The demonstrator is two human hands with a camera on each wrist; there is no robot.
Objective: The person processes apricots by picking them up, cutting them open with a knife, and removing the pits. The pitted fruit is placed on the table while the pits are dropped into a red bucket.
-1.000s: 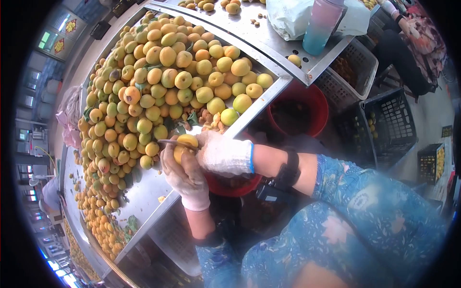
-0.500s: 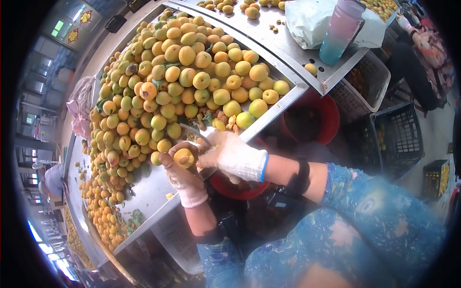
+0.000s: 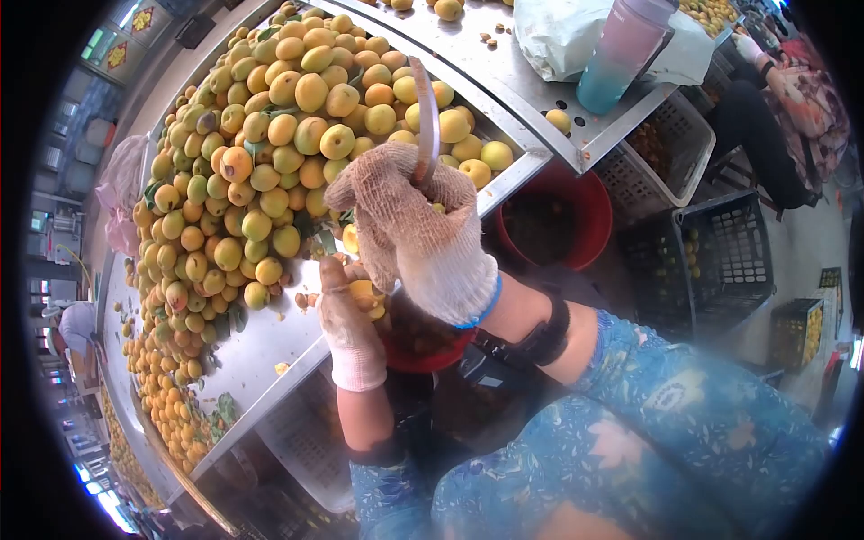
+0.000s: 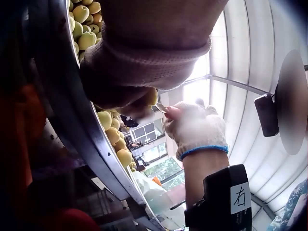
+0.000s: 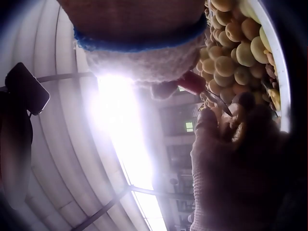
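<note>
My gloved left hand [image 3: 351, 315] holds a cut apricot [image 3: 367, 299] over the tray's front edge. Just above it, my gloved right hand [image 3: 416, 220] grips a knife whose curved blade [image 3: 427, 117] sticks up from the fist, away from the fruit. From the lower side of that fist, in the right wrist view, come a red handle part [image 5: 191, 83] and a short metal tip [image 5: 220, 102], which points into the apricot's opened flesh [image 5: 236, 126]. The left wrist view shows the same tip right at the fruit. The left palm is hidden.
A big heap of apricots [image 3: 270, 162] fills the metal tray [image 3: 270, 337]. Red buckets stand below its edge, one [image 3: 601, 236] to the right, another [image 3: 441, 360] under my hands. Crates [image 3: 747, 225] lie further right. A bottle [image 3: 621, 54] and white bag [image 3: 544, 45] stand behind.
The blade lay across the apricot, then drew off it, showing the cut fruit. My right hand has since turned over and risen, swinging the blade upward. My left hand still holds the apricot.
</note>
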